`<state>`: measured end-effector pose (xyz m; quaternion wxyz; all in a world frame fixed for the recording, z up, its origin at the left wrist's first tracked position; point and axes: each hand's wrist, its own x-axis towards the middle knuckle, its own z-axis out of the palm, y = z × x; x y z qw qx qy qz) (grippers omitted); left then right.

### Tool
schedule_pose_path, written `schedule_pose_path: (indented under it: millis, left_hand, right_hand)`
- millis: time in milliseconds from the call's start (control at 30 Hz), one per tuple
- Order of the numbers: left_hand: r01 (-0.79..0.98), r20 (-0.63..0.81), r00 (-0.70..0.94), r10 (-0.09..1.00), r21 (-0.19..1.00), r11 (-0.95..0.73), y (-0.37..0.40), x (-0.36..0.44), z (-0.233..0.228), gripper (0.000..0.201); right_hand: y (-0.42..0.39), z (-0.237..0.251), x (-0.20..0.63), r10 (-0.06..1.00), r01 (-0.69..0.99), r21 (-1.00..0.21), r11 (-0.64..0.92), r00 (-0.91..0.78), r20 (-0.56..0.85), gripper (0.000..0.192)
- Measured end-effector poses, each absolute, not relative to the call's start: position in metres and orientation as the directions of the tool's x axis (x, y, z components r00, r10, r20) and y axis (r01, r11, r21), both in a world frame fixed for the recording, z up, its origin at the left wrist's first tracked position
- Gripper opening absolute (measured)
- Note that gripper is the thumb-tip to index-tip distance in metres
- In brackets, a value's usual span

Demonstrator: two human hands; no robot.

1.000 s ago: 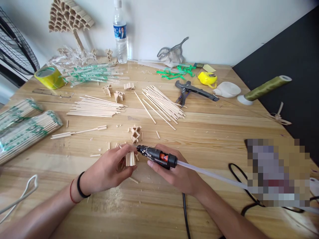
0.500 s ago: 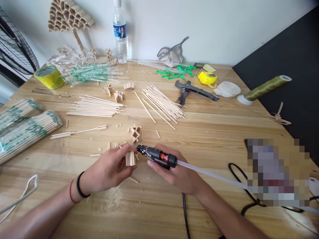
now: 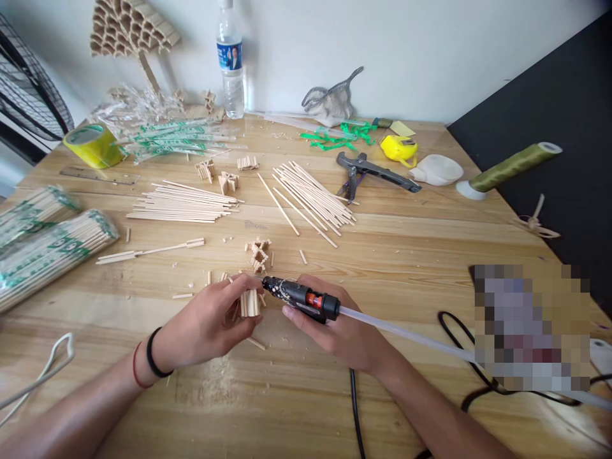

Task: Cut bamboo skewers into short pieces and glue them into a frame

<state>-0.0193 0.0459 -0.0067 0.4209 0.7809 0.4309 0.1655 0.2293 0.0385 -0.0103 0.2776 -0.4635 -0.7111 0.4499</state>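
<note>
My left hand (image 3: 210, 319) pinches a small block of short wooden sticks (image 3: 250, 303) between thumb and fingers. In my right hand (image 3: 342, 325) is a black hot glue gun (image 3: 299, 296), its nozzle pointing left and close to the top of the block. Whether the tip touches the wood I cannot tell. A long translucent glue stick (image 3: 406, 333) runs out of the gun's back end to the right. Just beyond my left hand stands a zigzag piece of glued sticks (image 3: 259, 255), with short cut sticks and crumbs around it.
Two spreads of sticks (image 3: 186, 203) (image 3: 313, 203) lie mid-table, with small stick pieces (image 3: 228, 183) behind. Packaged sticks (image 3: 57, 255) are at left. Pliers-like cutter (image 3: 368, 172), yellow tape measure (image 3: 399, 148) and water bottle (image 3: 230, 76) stand farther back. A black cord (image 3: 355, 408) hangs below the gun.
Both hands, the stick block and the glue gun hold practically the same positions. Only a very slight shift of the camera view shows.
</note>
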Motion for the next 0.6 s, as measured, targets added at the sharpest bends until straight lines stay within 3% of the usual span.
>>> schedule_pose_path:
  millis: [600]
  left_hand:
    - [0.508,-0.1,0.591,0.801,0.817,-0.273,0.0467,-0.0189,-0.005,0.03]
  right_hand:
    - [0.038,-0.0098,0.2291,0.911,0.411,-0.897,0.161,-0.411,-0.025,0.022]
